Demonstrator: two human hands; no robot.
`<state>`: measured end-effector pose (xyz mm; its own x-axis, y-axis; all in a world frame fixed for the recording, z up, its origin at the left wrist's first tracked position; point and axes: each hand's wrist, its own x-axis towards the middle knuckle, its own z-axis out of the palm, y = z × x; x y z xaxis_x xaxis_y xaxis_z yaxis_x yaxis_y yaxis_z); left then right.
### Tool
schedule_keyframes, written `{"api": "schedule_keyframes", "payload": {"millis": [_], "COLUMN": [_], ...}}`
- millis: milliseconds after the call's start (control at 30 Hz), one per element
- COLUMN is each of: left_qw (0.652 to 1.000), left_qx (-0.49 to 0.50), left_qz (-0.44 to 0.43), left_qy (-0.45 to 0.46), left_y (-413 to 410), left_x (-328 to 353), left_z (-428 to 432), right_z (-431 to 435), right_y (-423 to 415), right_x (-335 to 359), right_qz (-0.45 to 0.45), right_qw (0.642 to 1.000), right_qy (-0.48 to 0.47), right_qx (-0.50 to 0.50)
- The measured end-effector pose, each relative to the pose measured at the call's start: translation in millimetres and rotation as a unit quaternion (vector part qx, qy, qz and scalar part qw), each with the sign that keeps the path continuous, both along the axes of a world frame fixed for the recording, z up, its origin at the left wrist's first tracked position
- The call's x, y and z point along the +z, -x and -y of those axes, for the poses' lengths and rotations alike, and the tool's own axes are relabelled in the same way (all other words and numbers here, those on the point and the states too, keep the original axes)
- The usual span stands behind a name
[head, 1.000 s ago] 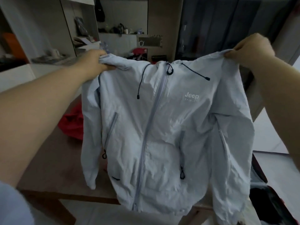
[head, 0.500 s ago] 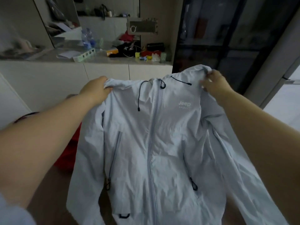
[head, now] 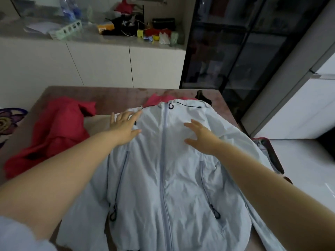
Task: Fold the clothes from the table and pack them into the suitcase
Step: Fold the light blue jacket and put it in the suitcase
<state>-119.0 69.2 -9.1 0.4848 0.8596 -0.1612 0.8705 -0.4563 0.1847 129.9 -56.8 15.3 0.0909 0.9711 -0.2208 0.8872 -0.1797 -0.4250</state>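
Note:
A pale blue zip-up jacket [head: 163, 169] lies front side up on the brown table [head: 112, 95], collar pointing away from me. My left hand [head: 125, 125] rests flat with spread fingers on its left shoulder. My right hand [head: 199, 136] is spread over its right chest, fingers straight. A red garment [head: 54, 131] lies crumpled on the table's left side. Part of an open suitcase [head: 268, 153] with a dark red rim shows beyond the table's right edge, largely hidden by the jacket sleeve.
More red cloth [head: 155, 100] and a black item [head: 201, 96] peek out behind the collar. A white cabinet [head: 101, 64] with a cluttered counter stands behind the table. A dark glass cabinet [head: 235, 51] is at the back right. White floor lies to the right.
The jacket, earlier held up in the air by its shoulders, now lies flat on the table. Both hands have let go of the shoulders and are spread on the chest.

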Motion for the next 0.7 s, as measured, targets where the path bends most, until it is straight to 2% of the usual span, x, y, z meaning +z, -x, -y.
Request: {"api": "schedule_keyframes", "payload": {"millis": [267,500,600,700], "left_qw": [0.997,0.994,0.984,0.967], "left_qx": [0.060,0.025,0.072,0.122], "left_qz": [0.053,0.107,0.159,0.182], "left_qy": [0.003,-0.008,0.036,0.131], "left_y": [-18.0,-74.0,-94.9,-115.1], "left_x": [0.9,-7.0,-20.2,-32.7], "left_z": [-48.7,-95.6,-122.8,-139.2], "right_z": [-65.4,-137.2,-167.2,-185.3], "right_y": [-16.2,-39.3,-60.9,-80.0], "right_x": [-0.9,-11.2,-15.0,-25.1], "right_qz": [0.038,0.064,0.081,0.091], "right_qw": [0.998,0.996,0.994,0.995], "right_qy": [-0.050,-0.064,-0.060,0.006], "right_qx": [0.001,0.012,-0.033,-0.040]}}
